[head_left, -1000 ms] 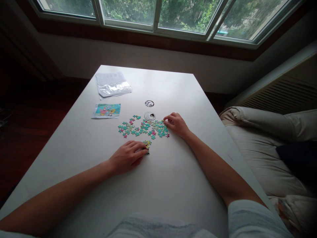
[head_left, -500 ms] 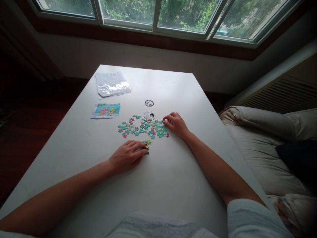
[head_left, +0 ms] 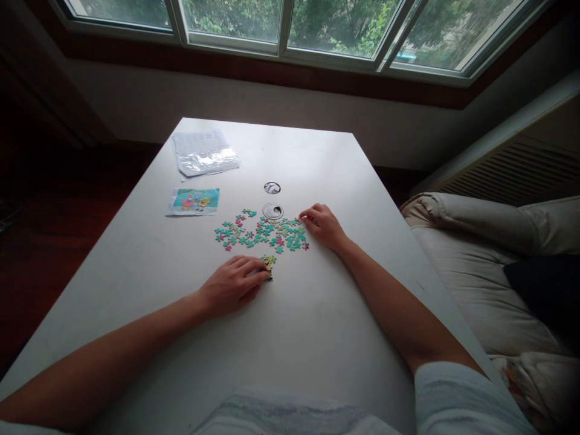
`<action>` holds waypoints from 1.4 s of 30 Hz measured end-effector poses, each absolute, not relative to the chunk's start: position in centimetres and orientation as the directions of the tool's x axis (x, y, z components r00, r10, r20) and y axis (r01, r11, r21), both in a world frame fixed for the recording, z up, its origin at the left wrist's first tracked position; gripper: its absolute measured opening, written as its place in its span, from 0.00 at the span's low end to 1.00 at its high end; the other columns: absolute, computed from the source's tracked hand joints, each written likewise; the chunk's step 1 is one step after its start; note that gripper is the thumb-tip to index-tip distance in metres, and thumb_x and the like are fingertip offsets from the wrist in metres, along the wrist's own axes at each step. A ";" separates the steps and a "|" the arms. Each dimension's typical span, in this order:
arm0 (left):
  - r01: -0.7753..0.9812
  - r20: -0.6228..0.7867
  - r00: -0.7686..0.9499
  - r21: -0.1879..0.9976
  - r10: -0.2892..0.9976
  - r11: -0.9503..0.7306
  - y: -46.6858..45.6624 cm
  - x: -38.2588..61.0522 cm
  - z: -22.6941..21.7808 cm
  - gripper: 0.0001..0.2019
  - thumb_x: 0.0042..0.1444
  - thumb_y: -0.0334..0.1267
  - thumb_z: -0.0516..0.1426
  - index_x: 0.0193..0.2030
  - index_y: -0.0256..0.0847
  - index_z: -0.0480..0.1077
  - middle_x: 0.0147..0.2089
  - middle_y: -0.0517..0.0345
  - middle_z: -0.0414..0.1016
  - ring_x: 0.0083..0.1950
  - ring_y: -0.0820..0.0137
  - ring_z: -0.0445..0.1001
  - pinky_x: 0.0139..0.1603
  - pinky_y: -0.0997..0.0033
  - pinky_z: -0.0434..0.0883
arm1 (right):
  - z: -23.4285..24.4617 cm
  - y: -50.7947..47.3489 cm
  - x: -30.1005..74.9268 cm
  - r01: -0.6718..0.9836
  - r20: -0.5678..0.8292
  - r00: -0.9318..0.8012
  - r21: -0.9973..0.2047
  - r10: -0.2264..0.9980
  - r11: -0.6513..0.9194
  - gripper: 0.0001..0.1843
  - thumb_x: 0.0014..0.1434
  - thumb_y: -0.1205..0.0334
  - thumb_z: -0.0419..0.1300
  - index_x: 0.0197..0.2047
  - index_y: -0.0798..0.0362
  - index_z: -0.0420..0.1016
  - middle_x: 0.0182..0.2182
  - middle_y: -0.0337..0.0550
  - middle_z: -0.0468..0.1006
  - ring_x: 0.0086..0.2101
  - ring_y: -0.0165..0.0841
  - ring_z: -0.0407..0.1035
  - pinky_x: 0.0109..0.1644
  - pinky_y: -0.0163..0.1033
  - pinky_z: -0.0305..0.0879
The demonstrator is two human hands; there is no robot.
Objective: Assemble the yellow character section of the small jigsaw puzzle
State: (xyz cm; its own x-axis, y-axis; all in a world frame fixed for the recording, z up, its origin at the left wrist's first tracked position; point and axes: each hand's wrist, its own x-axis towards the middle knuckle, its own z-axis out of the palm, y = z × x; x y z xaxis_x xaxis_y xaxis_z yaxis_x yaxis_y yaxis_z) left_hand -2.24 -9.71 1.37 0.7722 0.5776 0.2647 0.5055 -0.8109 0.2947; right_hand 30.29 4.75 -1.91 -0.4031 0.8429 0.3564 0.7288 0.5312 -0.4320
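My left hand (head_left: 238, 281) rests on the table with its fingers bent over a small joined section of jigsaw puzzle (head_left: 269, 261), which shows a yellow cartoon face. Thumb and fingertips press on its left side and cover part of it. Just beyond lies a spread of loose puzzle pieces (head_left: 279, 234), mostly green with some pink. At the right edge of this spread is my right hand (head_left: 322, 225), its thumb and forefinger nearly together. Whatever sits between those fingertips is too small to make out.
A picture card (head_left: 196, 202) with cartoon figures lies left of the pieces. Behind it is a clear plastic bag with papers (head_left: 205, 152). Two round marked openings (head_left: 272, 211) are set in the white table (head_left: 317, 338). A beige sofa (head_left: 471, 272) stands at the right.
My right hand has shifted very slightly, its fingertips a touch farther from the loose pieces. My left hand stays on the joined puzzle section.
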 end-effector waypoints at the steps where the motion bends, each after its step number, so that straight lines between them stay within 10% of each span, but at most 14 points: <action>1: 0.506 0.263 0.772 0.295 0.578 -0.811 -9.7 -2.2 1.3 0.16 0.66 0.33 0.52 0.58 0.44 0.70 0.59 0.49 0.73 0.61 0.61 0.70 0.62 0.56 0.68 | -1.9 4.8 30.3 0.729 0.357 -0.402 -0.433 0.843 0.531 0.12 0.67 0.58 0.56 0.44 0.47 0.81 0.37 0.47 0.74 0.42 0.41 0.65 0.50 0.47 0.64; 42: 0.600 0.315 0.713 0.186 0.626 -0.778 -9.5 -2.3 1.6 0.15 0.66 0.33 0.52 0.57 0.41 0.72 0.58 0.47 0.74 0.61 0.59 0.71 0.65 0.50 0.64 | -0.1 4.7 25.1 0.776 0.335 -0.429 -0.339 0.839 0.532 0.07 0.64 0.59 0.59 0.41 0.48 0.80 0.39 0.47 0.76 0.43 0.42 0.66 0.49 0.48 0.60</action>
